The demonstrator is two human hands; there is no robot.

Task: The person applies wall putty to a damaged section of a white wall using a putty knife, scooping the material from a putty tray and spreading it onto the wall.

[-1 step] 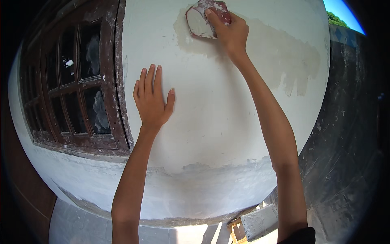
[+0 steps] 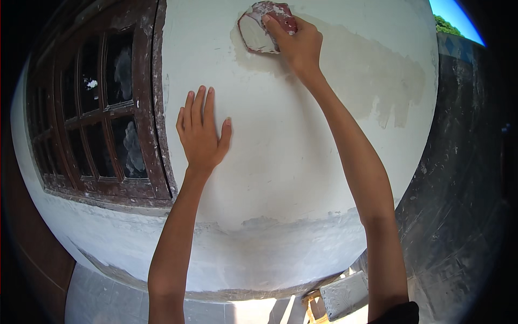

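Observation:
My right hand (image 2: 298, 46) grips a maroon putty spreader (image 2: 258, 31) smeared with white putty. Its flat blade lies against the white wall (image 2: 264, 135), over a damp-looking beige patch (image 2: 356, 59) that stretches to the right. The thumb presses on the spreader's face, and the other fingers are mostly hidden behind it. Lower and to the left, my left hand (image 2: 200, 132) rests flat on the wall with its fingers stretched and holds nothing.
A brown wooden window (image 2: 154, 108) with dark panes fills the left side. Below right, a grey putty-smeared board (image 2: 345, 296) sits by a small wooden stand (image 2: 314, 305). A dark wall (image 2: 458, 162) runs along the right. Grey tiles (image 2: 108, 294) cover the floor.
My right hand has slid slightly left along the wall with the putty spreader. My left hand stays where it was.

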